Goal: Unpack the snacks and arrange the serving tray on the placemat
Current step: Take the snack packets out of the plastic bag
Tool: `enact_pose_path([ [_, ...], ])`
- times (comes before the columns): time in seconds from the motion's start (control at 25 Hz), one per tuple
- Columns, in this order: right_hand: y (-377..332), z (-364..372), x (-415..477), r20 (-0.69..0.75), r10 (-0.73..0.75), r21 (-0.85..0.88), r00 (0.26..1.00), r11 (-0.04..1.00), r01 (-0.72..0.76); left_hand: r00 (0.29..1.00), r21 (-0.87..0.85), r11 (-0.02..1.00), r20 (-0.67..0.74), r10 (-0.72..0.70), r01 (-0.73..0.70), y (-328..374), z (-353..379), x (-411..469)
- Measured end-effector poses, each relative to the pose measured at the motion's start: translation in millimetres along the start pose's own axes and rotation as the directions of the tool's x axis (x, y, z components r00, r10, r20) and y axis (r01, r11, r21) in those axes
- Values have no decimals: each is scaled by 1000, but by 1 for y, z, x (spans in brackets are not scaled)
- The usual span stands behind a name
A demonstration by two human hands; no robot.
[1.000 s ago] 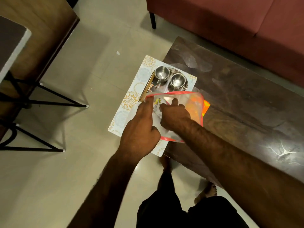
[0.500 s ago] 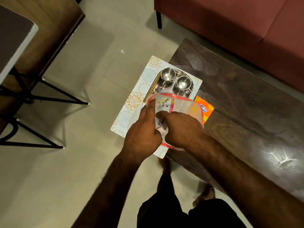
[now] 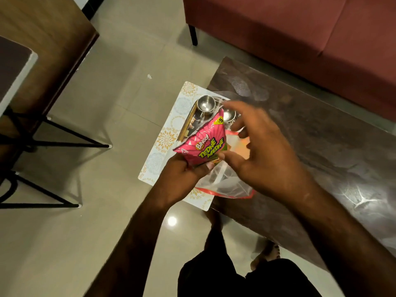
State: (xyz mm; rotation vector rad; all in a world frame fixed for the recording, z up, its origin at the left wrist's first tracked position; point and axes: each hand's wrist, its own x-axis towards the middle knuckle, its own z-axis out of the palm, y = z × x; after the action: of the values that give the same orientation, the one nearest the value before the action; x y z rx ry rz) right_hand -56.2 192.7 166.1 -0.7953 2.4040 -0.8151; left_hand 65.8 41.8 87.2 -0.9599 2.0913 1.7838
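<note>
Left hand (image 3: 182, 176) pinches pink snack packet (image 3: 205, 142) by its lower edge, above the placemat (image 3: 171, 133). Right hand (image 3: 263, 159) at 3 o'clock of packet, fingers spread, empty. Clear bag (image 3: 225, 183) lies beneath. Steel cups (image 3: 206, 105) at 12 o'clock.

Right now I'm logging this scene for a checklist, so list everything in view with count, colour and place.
Bingo Tedhe Medhe snack packet: one, pink, held above placemat.
Plastic bag: one, clear with red edge, on table edge.
Steel cups: two, silver, on tray.
Serving tray: one, steel with wooden rim, on placemat.
Placemat: one, white with floral print, overhanging table.
Table: one, dark brown, right.
Sofa: one, maroon, top.
Left hand: holds packet.
Right hand: open, beside packet.
</note>
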Motion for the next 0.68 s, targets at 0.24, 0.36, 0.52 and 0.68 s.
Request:
enact_pose_path([
  [0.24, 27, 6, 15, 261, 63, 340, 963, 928, -153, 994, -213, 975, 79, 77, -59, 2, -2, -3],
  [0.36, 32, 13, 16, 147, 53, 443, 988, 889, -113, 989, -159, 981, 82, 121, -107, 7, -5, -4],
  [0.52, 48, -1, 13, 4, 166, 778, 986, 619, -108, 991, 19, 992, 30, 128, -128, 6, -9, 1],
  [0.68, 68, -19, 11, -36, 328, 905, 944, 410, -108, 973, 100, 995, -225, 44, -22, -6, -10, 5],
])
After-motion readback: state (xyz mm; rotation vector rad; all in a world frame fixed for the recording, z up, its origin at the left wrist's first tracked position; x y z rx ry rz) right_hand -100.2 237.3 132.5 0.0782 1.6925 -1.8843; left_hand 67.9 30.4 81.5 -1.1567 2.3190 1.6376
